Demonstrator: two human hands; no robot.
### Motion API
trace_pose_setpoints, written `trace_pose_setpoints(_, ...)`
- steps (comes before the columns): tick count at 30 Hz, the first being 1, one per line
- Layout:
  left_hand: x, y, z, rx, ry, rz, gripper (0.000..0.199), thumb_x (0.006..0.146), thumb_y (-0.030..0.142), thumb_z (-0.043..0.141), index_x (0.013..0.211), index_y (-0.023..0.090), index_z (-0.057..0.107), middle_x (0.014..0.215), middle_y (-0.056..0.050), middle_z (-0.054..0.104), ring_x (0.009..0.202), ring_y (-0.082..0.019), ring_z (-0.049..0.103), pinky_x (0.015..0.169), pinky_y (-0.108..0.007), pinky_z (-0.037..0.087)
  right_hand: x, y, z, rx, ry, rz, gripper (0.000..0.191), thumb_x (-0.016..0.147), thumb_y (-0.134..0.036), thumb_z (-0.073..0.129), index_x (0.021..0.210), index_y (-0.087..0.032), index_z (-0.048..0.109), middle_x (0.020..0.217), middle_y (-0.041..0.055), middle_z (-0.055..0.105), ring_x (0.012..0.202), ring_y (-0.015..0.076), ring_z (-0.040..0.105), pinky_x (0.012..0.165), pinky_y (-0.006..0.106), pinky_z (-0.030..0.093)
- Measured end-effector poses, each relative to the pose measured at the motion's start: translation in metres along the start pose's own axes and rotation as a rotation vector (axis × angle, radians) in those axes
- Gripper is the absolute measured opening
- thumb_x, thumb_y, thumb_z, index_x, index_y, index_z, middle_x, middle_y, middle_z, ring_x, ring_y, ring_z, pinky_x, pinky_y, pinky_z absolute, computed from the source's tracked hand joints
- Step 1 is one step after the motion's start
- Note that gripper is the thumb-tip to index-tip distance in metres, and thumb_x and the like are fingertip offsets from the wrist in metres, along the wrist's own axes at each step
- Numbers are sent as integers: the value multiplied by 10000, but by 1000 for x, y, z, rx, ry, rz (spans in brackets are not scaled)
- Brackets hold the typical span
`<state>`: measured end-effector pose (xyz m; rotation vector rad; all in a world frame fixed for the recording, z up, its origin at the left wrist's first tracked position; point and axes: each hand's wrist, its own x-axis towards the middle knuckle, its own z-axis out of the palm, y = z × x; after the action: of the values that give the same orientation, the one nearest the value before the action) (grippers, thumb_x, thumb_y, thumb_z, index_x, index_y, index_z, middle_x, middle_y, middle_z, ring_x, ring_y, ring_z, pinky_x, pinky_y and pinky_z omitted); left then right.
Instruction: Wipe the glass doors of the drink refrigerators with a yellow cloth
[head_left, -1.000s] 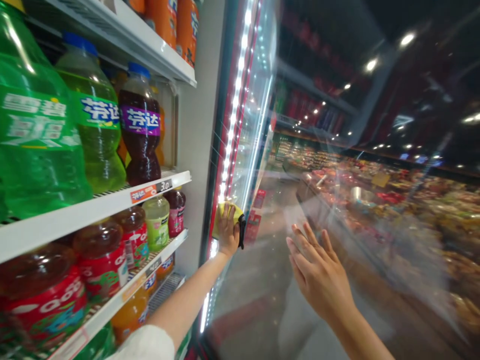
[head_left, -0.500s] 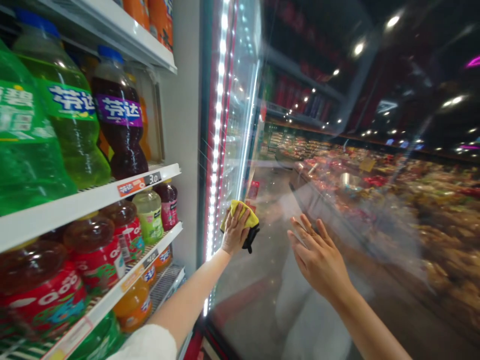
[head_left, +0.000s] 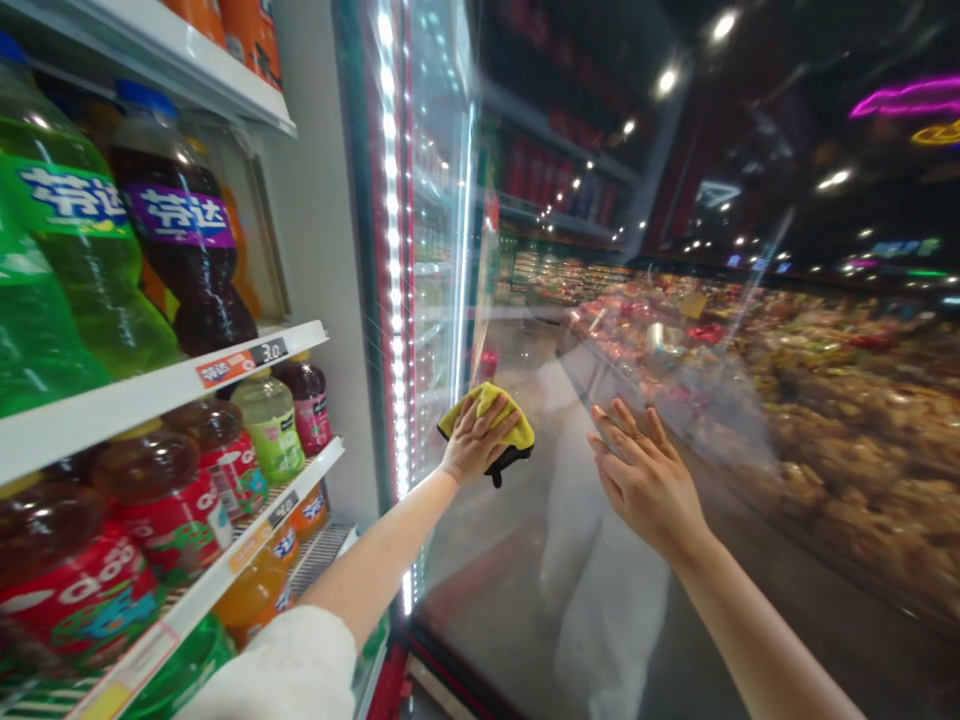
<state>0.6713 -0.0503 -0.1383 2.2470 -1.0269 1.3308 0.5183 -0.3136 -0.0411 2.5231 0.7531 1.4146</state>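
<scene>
Head view: left hand (head_left: 471, 445) open, fingers spread over yellow cloth (head_left: 519, 431).

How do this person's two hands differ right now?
The left hand is spread over a yellow cloth with dark edging, while the right hand holds nothing. The left hand is nearer the bright light strip; the right hand is farther from it. A white sleeve shows on the left hand's arm, but only bare forearm shows behind the right hand. Both are bare, with backs toward the camera.
</scene>
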Motion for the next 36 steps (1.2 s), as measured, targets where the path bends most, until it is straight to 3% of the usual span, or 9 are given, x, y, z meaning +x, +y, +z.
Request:
trace_pose_setpoints(5, 53, -12, -10, -17, 200, -306, 520, 1015, 389, 408, 1508, 236, 472, 1615, -88, 409, 1538, -252, 292, 1286, -487, 180, -10, 15, -14, -40, 22, 13, 211, 968, -132, 569, 1088, -180, 735, 1402, 72, 652, 1416, 245, 498, 1268, 484, 270)
trace_pose_setpoints(9, 109, 26, -11, -26, 356, -371, 570, 1020, 339, 400, 1582, 278, 331, 1642, -46, 361, 1558, -237, 235, 1290, -500, 154, -11, 18, -20, -68, 62, 38, 194, 972, -148, 578, 1086, -166, 734, 1400, 92, 651, 1423, 256, 487, 1257, 489, 295)
trace_pose_setpoints(13, 83, 57, 0, 43, 225, -124, 531, 1007, 383, 450, 1527, 272, 452, 1595, -53, 444, 1538, -290, 278, 1284, -512, 185, -21, 18, -20, -89, 41, 52, 238, 976, -145, 560, 1152, -163, 720, 1440, 95, 618, 1434, 264, 471, 1241, 490, 327)
trace_pose_setpoints(17, 44, 38, 0, 33, 56, 167, 423, 987, 430, 516, 1398, 369, 594, 1447, -4, 611, 1435, -253, 461, 1280, -464, 217, -44, 24, -30, -142, -15, 139, 327, 965, -101, 527, 1228, -197, 696, 1486, 80, 574, 1451, 278, 447, 1235, 546, 312)
trace_pose_setpoints(22, 100, 7, -27, -15, 145, -81, 505, 1010, 389, 453, 1497, 262, 491, 1575, -76, 469, 1512, -276, 341, 1290, -506, 149, -67, 35, -51, -224, -63, 361, 421, 944, -128, 556, 1344, -240, 626, 1572, 94, 455, 1466, 374, 405, 1171, 770, 197)
trace_pose_setpoints(26, 145, 33, -27, -65, 327, -259, 569, 1008, 322, 436, 1570, 266, 367, 1617, -55, 406, 1559, -261, 227, 1295, -520, 127, -72, 43, -50, -207, -92, 352, 459, 944, -110, 527, 1382, -231, 597, 1583, 117, 425, 1492, 380, 350, 1170, 773, 170)
trace_pose_setpoints(30, 117, 62, -5, -32, 190, -27, 517, 982, 354, 514, 1496, 309, 497, 1570, -26, 481, 1542, -290, 273, 1290, -520, 170, -74, 49, -41, -193, -69, 350, 508, 947, -94, 486, 1419, -266, 560, 1594, 104, 414, 1520, 351, 300, 1192, 750, 128)
trace_pose_setpoints(33, 92, 55, 0, -5, -1, 310, 457, 967, 391, 563, 1423, 406, 561, 1478, 41, 585, 1463, -244, 429, 1289, -456, 203, -75, 52, -38, -179, -86, 360, 526, 935, -75, 480, 1414, -277, 563, 1603, 84, 408, 1516, 356, 311, 1187, 752, 161)
trace_pose_setpoints(36, 105, 40, -10, 12, 12, 361, 469, 977, 386, 551, 1445, 409, 535, 1473, 37, 590, 1431, -229, 473, 1283, -440, 228, -75, 59, -38, -162, -126, 347, 580, 916, -42, 475, 1445, -271, 533, 1623, 79, 378, 1524, 353, 290, 1175, 754, 209)
